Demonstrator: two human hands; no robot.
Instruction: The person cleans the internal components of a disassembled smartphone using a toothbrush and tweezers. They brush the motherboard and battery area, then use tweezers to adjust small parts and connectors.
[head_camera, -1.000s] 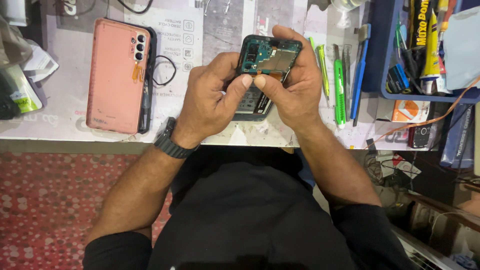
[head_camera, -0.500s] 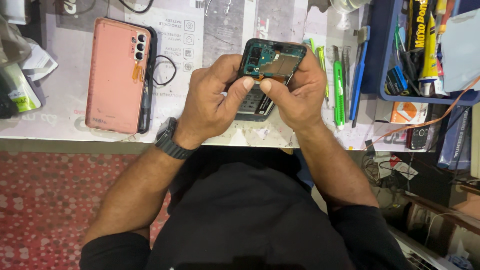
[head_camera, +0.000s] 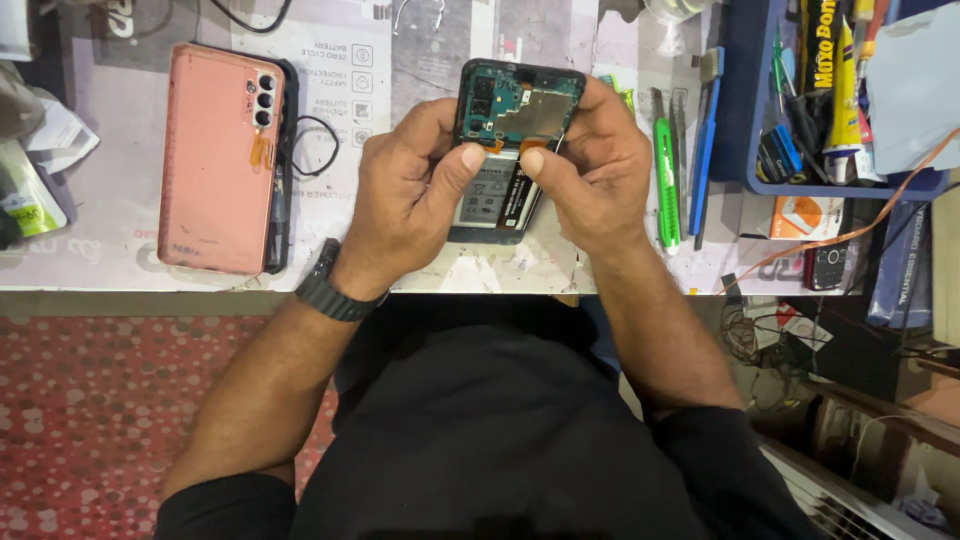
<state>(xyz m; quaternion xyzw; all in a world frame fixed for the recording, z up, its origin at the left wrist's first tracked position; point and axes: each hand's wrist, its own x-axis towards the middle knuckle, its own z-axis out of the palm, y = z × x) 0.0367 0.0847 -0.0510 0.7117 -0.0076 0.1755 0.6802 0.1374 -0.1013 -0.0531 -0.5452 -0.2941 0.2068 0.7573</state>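
We see bare forearms, black sleeves pushed up above the elbows, a black shirt, and a dark ribbed-band wristwatch (head_camera: 328, 290) on the left wrist.

**Around the workbench**

A pink phone back cover (head_camera: 222, 160) lies flat at the left of the white table (head_camera: 120, 262), a loop of black wire (head_camera: 315, 145) just beside it. To the right lie a green knife (head_camera: 665, 185) and a blue tool (head_camera: 704, 140), side by side. A blue tray (head_camera: 762, 120) further right holds glue tubes (head_camera: 838, 70) and small tools. An orange cable (head_camera: 850, 232) trails across. Below the table edge, a red dotted carpet (head_camera: 110, 410) covers the floor.
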